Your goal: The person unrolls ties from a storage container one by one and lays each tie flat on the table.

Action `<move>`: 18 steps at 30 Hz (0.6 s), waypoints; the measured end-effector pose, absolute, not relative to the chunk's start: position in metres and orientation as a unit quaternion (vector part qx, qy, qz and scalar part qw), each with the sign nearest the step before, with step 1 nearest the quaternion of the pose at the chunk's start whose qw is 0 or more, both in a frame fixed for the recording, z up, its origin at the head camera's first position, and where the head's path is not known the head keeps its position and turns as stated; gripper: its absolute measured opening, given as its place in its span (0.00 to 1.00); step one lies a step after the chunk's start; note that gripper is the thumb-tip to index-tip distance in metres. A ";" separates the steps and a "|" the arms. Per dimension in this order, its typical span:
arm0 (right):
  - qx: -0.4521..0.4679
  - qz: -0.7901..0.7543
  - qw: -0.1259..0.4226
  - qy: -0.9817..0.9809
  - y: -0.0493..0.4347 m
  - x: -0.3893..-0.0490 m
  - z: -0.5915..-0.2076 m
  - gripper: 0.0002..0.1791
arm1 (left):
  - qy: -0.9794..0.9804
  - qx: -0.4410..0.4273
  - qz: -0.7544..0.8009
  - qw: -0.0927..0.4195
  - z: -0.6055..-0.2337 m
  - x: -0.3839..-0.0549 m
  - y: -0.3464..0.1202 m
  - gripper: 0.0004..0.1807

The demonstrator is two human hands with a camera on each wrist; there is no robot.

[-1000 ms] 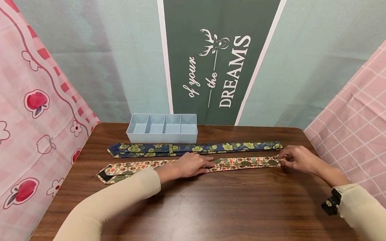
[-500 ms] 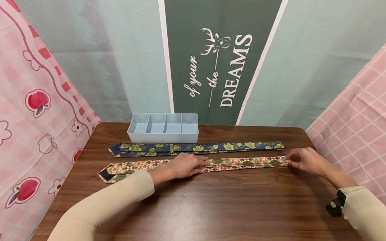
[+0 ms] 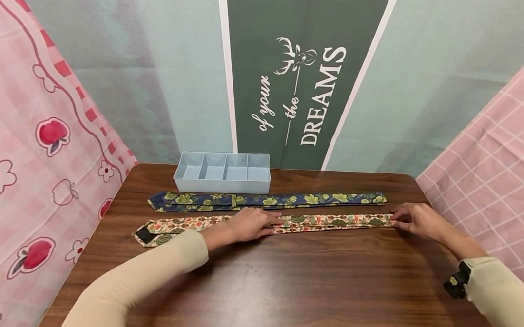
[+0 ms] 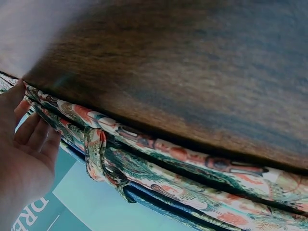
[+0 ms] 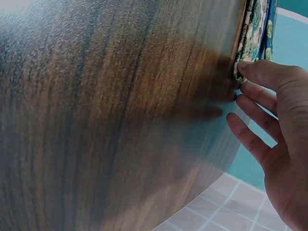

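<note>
A cream necktie with a red and green print lies folded lengthwise in two along the table, its wide end at the left. Midway along it, my left hand holds the tie, thumb on the near edge and fingers on the far side. My right hand pinches the folded right end between thumb and forefinger; in the right wrist view the other fingers are spread apart. The left wrist view shows the tie's keeper loop. Behind lies a blue necktie with yellow-green flowers, also folded, untouched.
A light blue box with several compartments stands at the back left of the brown wooden table, close behind the blue necktie. Hanging cloths surround the table at the back and sides.
My right hand has moved slightly right and now pinches the very end of the cream necktie. My left hand has slid a little left along it. The blue necktie and box stay put.
</note>
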State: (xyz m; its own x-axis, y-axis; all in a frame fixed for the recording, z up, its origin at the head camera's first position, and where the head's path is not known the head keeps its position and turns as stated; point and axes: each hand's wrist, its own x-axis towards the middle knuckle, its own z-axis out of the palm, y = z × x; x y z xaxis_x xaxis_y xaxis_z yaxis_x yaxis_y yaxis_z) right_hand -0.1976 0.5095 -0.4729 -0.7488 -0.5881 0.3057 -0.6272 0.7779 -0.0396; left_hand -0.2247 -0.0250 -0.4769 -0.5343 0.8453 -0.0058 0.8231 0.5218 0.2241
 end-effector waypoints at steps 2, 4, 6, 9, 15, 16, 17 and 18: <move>0.329 0.069 0.141 -0.931 0.510 -0.198 -0.473 0.16 | 0.871 0.479 0.097 0.056 -0.477 -0.224 -0.025 0.23; 0.332 0.070 0.140 -0.930 0.512 -0.199 -0.472 0.17 | 0.870 0.480 0.096 0.056 -0.477 -0.224 -0.025 0.24; 0.336 0.071 0.139 -0.929 0.513 -0.200 -0.471 0.17 | 0.871 0.480 0.093 0.054 -0.476 -0.224 -0.025 0.24; 0.341 0.069 0.133 -0.928 0.513 -0.202 -0.469 0.16 | 0.872 0.479 0.090 0.051 -0.475 -0.224 -0.026 0.23; 0.327 0.061 0.125 -0.935 0.507 -0.204 -0.461 0.13 | 0.867 0.485 0.109 0.014 -0.467 -0.227 -0.031 0.23; 0.322 0.063 0.126 -0.936 0.505 -0.205 -0.460 0.12 | 0.867 0.485 0.116 0.002 -0.464 -0.229 -0.033 0.24; 0.316 0.062 0.129 -0.938 0.502 -0.206 -0.457 0.12 | 0.866 0.484 0.122 -0.011 -0.461 -0.231 -0.034 0.24; 0.312 0.062 0.131 -0.939 0.499 -0.208 -0.455 0.12 | 0.866 0.483 0.127 -0.023 -0.458 -0.233 -0.036 0.25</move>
